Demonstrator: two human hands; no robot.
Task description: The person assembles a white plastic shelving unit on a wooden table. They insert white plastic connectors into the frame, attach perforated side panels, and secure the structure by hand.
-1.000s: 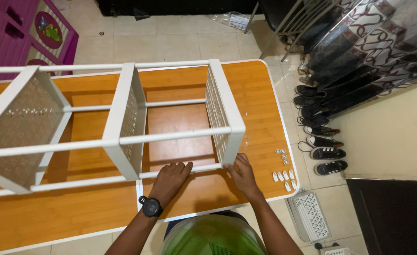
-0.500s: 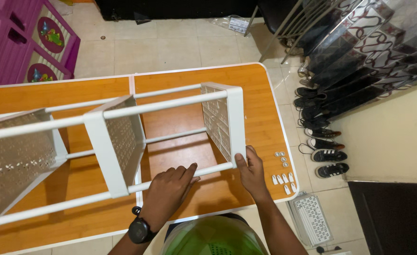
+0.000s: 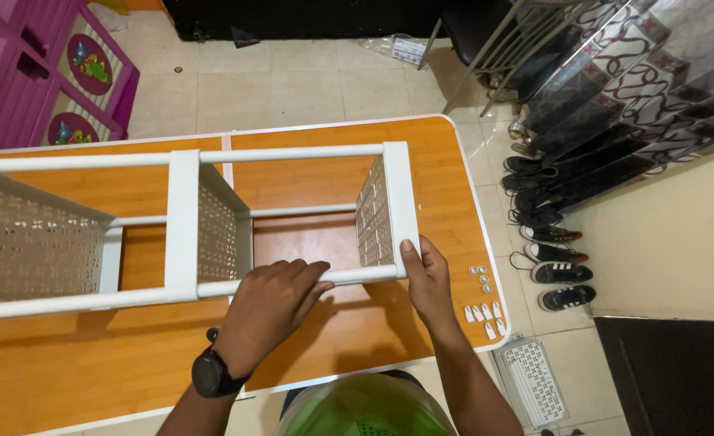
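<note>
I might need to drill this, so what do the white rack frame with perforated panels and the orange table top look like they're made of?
White rack frame: probably painted metal or plastic; smooth matte tubes. Perforated panels: thin sheet with punched holes. Orange table top: wood-grain laminate, likely; glossy streaked surface with white edging.

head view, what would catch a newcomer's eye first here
A long white shelf rack lying on its side across the orange wooden table dominates the middle. Both hands grip its near rail: left hand beside the right hand at the end panel. Shoes line the floor at right.
</note>
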